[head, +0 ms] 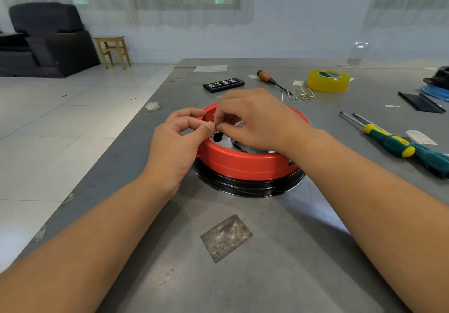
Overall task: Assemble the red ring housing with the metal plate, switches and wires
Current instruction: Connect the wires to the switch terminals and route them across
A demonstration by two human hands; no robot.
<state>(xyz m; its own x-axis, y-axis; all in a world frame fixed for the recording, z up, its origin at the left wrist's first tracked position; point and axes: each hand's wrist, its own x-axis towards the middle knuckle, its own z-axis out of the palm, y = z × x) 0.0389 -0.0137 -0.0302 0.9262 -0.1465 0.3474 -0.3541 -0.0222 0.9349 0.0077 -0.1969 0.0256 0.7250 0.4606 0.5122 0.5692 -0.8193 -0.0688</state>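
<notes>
Over the red ring (pixel 245 164) at mid-counter (pixel 243 276), left hand (pixel 175 142) and right hand (pixel 255 120) both pinch something tiny, likely a wire end, which next needs steady seating inside.

A grey table (pixel 279 252) carried the red ring housing (pixel 245 164) near its middle. Toward the far edge lay a black bit case (pixel 223 84), a wooden-handled screwdriver (pixel 271 81) and a yellow tape roll (pixel 328 80). Green-and-yellow screwdrivers (pixel 398 145) lay by the right edge.
</notes>
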